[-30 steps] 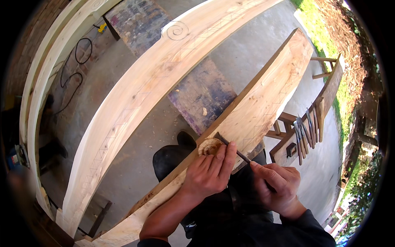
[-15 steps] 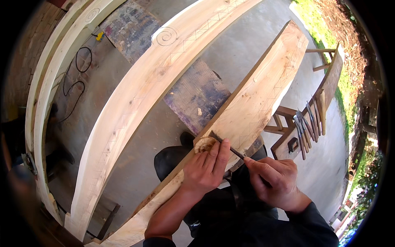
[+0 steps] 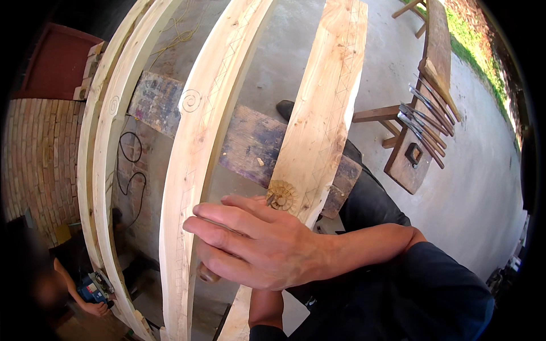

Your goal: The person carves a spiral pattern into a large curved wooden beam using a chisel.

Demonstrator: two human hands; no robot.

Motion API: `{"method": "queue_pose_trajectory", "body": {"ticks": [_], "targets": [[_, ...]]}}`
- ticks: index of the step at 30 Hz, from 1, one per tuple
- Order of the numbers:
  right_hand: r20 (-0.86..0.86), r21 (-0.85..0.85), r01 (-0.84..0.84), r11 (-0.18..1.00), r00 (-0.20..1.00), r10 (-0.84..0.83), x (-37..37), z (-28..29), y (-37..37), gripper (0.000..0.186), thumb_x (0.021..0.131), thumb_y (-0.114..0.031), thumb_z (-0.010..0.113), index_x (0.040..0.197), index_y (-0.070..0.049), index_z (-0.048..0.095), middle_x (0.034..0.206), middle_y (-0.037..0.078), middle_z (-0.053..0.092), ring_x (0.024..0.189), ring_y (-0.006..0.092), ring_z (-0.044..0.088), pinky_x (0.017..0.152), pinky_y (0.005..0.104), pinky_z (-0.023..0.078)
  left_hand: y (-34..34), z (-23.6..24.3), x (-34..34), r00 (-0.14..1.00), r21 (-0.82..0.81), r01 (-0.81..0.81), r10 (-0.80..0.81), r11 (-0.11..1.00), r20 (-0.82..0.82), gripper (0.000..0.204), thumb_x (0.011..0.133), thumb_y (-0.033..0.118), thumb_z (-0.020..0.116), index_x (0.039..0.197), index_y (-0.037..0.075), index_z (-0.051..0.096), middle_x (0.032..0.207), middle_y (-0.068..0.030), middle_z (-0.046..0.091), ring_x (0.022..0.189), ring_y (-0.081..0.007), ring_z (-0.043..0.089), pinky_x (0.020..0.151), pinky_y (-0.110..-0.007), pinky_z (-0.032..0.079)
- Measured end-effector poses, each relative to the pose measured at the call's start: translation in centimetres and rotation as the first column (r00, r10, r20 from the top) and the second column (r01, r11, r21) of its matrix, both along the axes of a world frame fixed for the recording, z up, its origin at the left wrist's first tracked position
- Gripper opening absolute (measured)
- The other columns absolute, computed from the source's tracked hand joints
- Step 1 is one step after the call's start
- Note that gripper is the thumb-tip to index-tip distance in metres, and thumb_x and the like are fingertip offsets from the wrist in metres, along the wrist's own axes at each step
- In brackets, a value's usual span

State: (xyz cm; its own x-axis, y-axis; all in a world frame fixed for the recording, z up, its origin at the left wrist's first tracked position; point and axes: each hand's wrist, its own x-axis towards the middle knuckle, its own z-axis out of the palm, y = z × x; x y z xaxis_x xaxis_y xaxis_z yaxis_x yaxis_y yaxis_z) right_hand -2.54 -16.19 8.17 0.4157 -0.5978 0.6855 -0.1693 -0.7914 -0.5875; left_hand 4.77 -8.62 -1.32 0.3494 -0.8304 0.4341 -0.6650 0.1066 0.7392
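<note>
Your right hand (image 3: 259, 244) reaches across the plank (image 3: 318, 119) just below its carved rosette (image 3: 281, 195), fingers extended and flat, gripping nothing visible. Your left hand is hidden beneath it; its grip can't be told. Chisels (image 3: 424, 125) lie on the bench (image 3: 424, 85) right of the plank.

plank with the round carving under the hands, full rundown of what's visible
The carved plank is a long, pale raw-wood board running from the lower centre up to the top edge, lying across a dark, stained crossbeam. Faint pencilled zigzag lines run along its edge. Near its lower part is a round rosette carving with radiating cuts. The right hand spreads flat over the plank just below the rosette; the left hand is hidden beneath it. Similar boards lie to its left.
</note>
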Motion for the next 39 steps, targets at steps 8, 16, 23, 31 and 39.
{"method": "queue_pose_trajectory", "body": {"ticks": [8,16,23,31,39], "targets": [[0.003,0.241,-0.212,0.947,0.976,0.217,6.7,-5.5,-1.1,0.053,0.096,-0.026,0.079,0.139,0.002,0.064,0.089,0.015,0.069,0.072,0.0301,0.078,0.059,0.0413,0.06,-0.2,-1.3,0.0,0.654,0.309,0.016,0.224,0.951,-0.722,0.026,0.106,0.016,0.073,0.127,0.001,0.075,0.118,-0.0147,0.079,0.102,-0.0262,0.076,0.094,-0.038,0.061],[-0.024,0.362,-0.195,0.912,0.976,0.218,8.8,-6.0,-1.8,0.048,0.101,-0.037,0.081,0.135,-0.006,0.07,0.075,0.009,0.069,0.055,0.0252,0.068,0.052,0.0375,0.055,-1.1,-1.5,2.3,0.481,0.332,0.115,0.24,0.936,-0.843,0.033,0.113,0.025,0.07,0.131,-0.003,0.069,0.126,-0.0184,0.077,0.114,-0.027,0.075,0.113,-0.04,0.06],[0.231,0.797,-0.565,0.212,0.61,0.758,7.8,-4.1,-10.9,0.042,0.107,-0.038,0.067,0.114,0.003,0.073,0.093,0.014,0.081,0.068,0.0225,0.073,0.063,0.0377,0.057,-1.0,-3.2,2.1,0.708,0.266,0.108,0.114,0.958,-0.697,0.021,0.115,0.01,0.066,0.119,-0.007,0.079,0.113,-0.0117,0.082,0.108,-0.0185,0.077,0.101,-0.037,0.065],[0.336,0.86,-0.506,-0.06,0.475,0.814,8.4,-5.4,-9.8,0.045,0.108,-0.041,0.07,0.114,0.002,0.078,0.087,0.009,0.079,0.058,0.0107,0.06,0.055,0.028,0.048,-1.4,-2.3,1.0,0.714,0.256,0.018,0.167,0.967,-0.68,0.02,0.113,0.009,0.069,0.12,-0.005,0.08,0.111,-0.0104,0.083,0.104,-0.0148,0.076,0.097,-0.034,0.063],[0.498,0.811,-0.57,-0.135,0.549,0.672,8.3,-7.1,-10.6,0.04,0.107,-0.037,0.073,0.117,0.001,0.081,0.08,0.009,0.074,0.052,0.0093,0.052,0.049,0.028,0.042,-2.1,-1.2,0.6,0.677,0.287,0.021,0.197,0.958,-0.709,0.014,0.11,0.007,0.073,0.111,-0.004,0.083,0.101,-0.0033,0.082,0.093,-0.0074,0.069,0.088,-0.026,0.056]]}}
